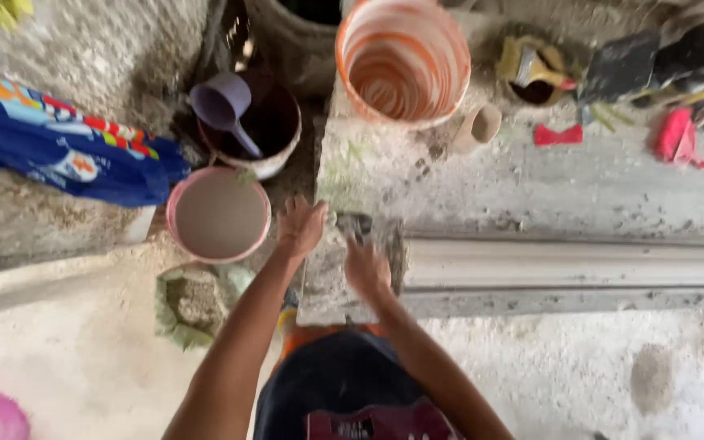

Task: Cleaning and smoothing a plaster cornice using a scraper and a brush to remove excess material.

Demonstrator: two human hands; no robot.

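Two bare hands at the end of a long grey bench (531, 187), seen from above. Left hand (301, 226) flat on the bench corner, fingers spread apart, nothing held. Right hand (366, 267) pressed down on a grey scraping tool (355, 225), fingers closed over its back part; the front of the tool pokes out past the fingertips. Tool right at the left end of a long pale moulded strip (572, 262) lying along the bench. Picture a bit blurry here, so cannot tell how tight the hold is.

Just left of the left hand, down on the floor, a pink bucket (218, 213) full of grey mix. Behind it, a dark bucket (264, 122) with a purple scoop (223, 104) resting inside. Further left, a blue cloth (67, 155) with bright patches draped over a rough wall.

On the bench, well away from the hands: an orange and white swirly bucket (403, 61), a small clay-coloured cup (479, 126) tipped on its side, a red scrap (557, 135) and a pink tool (675, 135).
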